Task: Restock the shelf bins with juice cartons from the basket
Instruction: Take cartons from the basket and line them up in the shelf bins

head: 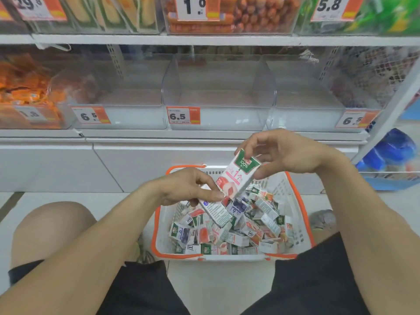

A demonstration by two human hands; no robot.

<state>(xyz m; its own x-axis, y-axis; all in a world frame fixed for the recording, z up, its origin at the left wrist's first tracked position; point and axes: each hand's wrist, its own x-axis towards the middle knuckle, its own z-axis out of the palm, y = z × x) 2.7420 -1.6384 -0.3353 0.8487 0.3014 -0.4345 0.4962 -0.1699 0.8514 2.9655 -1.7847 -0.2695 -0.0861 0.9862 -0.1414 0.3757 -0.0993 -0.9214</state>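
A white basket with an orange rim [302, 205] stands on the floor between my knees, holding several small juice cartons [241, 233]. My right hand [286, 153] pinches a peach carton [238, 176] by its green top, tilted above the basket. My left hand [188, 187] grips a second carton [217, 211], its printed side facing up, and its fingertips touch the lower end of the peach carton. Three clear shelf bins with 6.5 price tags, left [118, 96], middle [218, 96] and right [313, 103], sit on the shelf in front of me.
A bin of orange snack packs [25, 92] stands at the far left of the same shelf. The shelf above carries bins of sausages [229, 14] and other packaged goods. A blue-filled wire rack [391, 155] is at the right. White cabinet fronts lie behind the basket.
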